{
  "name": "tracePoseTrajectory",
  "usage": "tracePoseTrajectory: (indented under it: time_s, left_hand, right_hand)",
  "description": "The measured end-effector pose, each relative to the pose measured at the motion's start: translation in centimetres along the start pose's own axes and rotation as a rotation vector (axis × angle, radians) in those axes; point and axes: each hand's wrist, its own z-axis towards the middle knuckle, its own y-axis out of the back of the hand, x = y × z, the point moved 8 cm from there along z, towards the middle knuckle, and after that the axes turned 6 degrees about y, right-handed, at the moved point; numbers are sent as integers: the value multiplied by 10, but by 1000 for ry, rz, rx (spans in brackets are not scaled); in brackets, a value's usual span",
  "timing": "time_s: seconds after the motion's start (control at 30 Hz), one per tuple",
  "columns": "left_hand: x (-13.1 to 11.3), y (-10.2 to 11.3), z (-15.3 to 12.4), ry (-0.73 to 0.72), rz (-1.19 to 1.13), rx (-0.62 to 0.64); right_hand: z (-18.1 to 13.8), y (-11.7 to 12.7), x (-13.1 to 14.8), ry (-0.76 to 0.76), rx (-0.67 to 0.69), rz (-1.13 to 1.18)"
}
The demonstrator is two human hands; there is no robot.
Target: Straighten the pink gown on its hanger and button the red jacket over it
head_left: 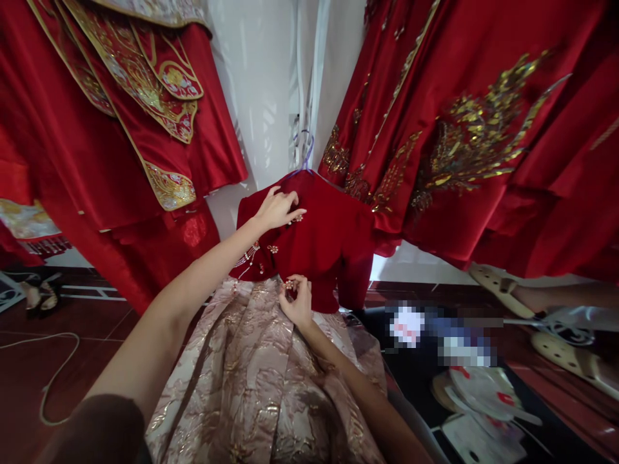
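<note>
A red top [319,219] with beaded ornaments hangs on a thin purple hanger [306,161] in front of me. My left hand [279,207] rests on its chest, fingers bent and apart, thumb beside a small beaded ornament [296,219]. Lower down, near the top's hem, my right hand [300,303] pinches another beaded ornament [290,284] between thumb and fingers. A second flower-shaped ornament [273,249] and beaded strands [249,258] show on the top between my hands. Below it spreads a pale pink and gold brocade skirt [242,361].
Red embroidered garments hang at left [169,77] and right [459,142] against a white wall [261,84]. A black surface [416,374] at lower right carries clear plastic items [483,393]. Another person's clog-shod foot [498,287] is at right. A white cable [72,380] crosses the floor.
</note>
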Motion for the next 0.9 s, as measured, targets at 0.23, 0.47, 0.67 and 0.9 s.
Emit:
tracePoseTrajectory:
  time_s: [0.23,0.47,0.67,0.9]
  left_hand:
    - [-30,-30,12,-52,-43,232]
    - [-27,-32,9,-13,-103,221]
    - [-14,-19,-3,98,-270,255]
    - [15,1,-15,195,252,307]
  right_hand:
    - [0,0,0,19,5,-10]
    - [1,-2,-2,10,17,6]
    - [0,1,6,54,-23,34]
    - [79,39,21,65,-236,151]
